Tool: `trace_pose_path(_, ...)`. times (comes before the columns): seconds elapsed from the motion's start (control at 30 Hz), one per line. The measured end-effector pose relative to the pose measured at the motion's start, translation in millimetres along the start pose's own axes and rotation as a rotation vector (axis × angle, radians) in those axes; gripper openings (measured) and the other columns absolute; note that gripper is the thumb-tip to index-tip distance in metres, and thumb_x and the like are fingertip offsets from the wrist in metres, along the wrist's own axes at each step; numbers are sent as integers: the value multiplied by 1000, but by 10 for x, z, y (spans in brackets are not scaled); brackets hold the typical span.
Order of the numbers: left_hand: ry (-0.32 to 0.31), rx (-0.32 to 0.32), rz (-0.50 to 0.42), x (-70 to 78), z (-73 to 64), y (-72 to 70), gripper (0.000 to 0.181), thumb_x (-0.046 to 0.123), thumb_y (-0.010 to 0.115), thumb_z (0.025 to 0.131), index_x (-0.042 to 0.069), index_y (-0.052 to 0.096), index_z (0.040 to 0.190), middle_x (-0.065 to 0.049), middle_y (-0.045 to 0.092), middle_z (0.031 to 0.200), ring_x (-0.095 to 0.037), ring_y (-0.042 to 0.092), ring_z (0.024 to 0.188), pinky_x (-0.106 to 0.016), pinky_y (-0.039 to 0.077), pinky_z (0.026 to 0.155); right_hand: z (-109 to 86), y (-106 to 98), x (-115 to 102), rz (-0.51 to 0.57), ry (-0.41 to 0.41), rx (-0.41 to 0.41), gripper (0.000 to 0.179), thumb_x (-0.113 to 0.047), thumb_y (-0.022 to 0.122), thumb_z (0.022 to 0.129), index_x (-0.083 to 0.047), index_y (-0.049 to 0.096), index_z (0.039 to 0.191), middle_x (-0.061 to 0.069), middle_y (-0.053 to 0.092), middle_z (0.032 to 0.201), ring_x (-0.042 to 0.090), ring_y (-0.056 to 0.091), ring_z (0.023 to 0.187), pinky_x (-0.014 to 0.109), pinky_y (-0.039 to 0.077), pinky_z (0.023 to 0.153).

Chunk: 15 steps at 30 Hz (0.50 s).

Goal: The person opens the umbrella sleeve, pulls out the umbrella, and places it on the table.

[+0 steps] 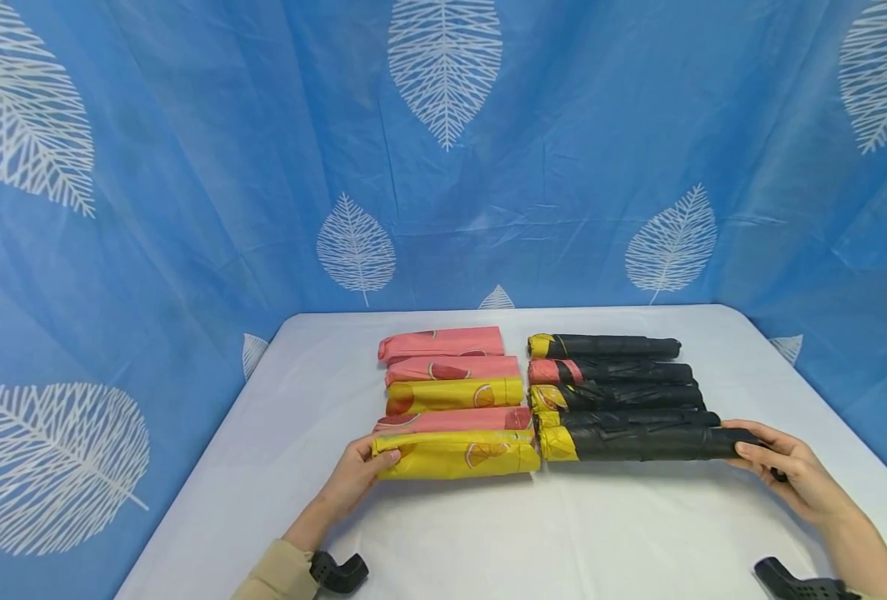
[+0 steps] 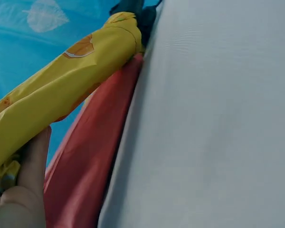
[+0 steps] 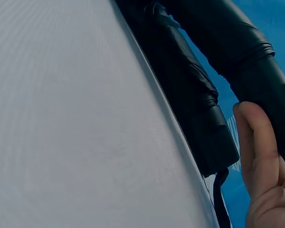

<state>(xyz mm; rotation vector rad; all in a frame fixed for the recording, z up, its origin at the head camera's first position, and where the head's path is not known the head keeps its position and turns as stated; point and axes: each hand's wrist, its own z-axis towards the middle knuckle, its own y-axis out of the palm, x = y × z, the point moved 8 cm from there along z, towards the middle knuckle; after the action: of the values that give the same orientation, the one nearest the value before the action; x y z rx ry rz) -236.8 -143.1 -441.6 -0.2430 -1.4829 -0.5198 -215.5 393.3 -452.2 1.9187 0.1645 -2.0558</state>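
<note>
In the head view my left hand [image 1: 357,471] pinches the left end of a yellow sleeve [image 1: 451,454] printed with orange slices. My right hand [image 1: 796,471] grips the handle end of a black folded umbrella [image 1: 646,443] with a yellow left end. The sleeve's right end meets the umbrella's left end; whether one enters the other I cannot tell. In the left wrist view the yellow sleeve [image 2: 71,80] is raised above a red-pink sleeve [image 2: 95,152]. From the right wrist, the held umbrella [image 3: 228,38] sits higher than another black umbrella [image 3: 190,99] with a strap.
Behind the held pair lie pink and yellow sleeves [image 1: 443,342] in a column on the left. Several black folded umbrellas [image 1: 616,347] line up on the right. The white table [image 1: 488,542] has a blue leaf-print curtain [image 1: 518,183] behind it.
</note>
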Motion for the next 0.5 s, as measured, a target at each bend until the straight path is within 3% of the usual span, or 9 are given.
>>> trace_pose_path(0.2,-61,56,112,-93,6,-18,40,8,58,95,-14,49,127,-6,61,109,-13,60,94,-25,50,76,24,-29,38,-44,27,17,48,6,36,98,-24,65,121,-3,63,102,8,56,67,37,18,47)
trace_pose_path(0.3,-89,86,206,-124,10,-52,41,12,62,93,-10,54,126,-8,62,106,-13,59,88,-24,50,73,38,-22,58,-70,48,7,48,6,36,98,-26,65,120,-3,64,98,8,53,63,38,18,46)
trace_pose_path(0.5,-92,78,344,-143,6,-35,38,16,65,91,0,60,125,-10,62,114,-13,58,91,-25,49,74,62,-25,102,-103,78,-7,47,3,37,99,-29,64,120,-3,64,96,10,46,54,40,14,43)
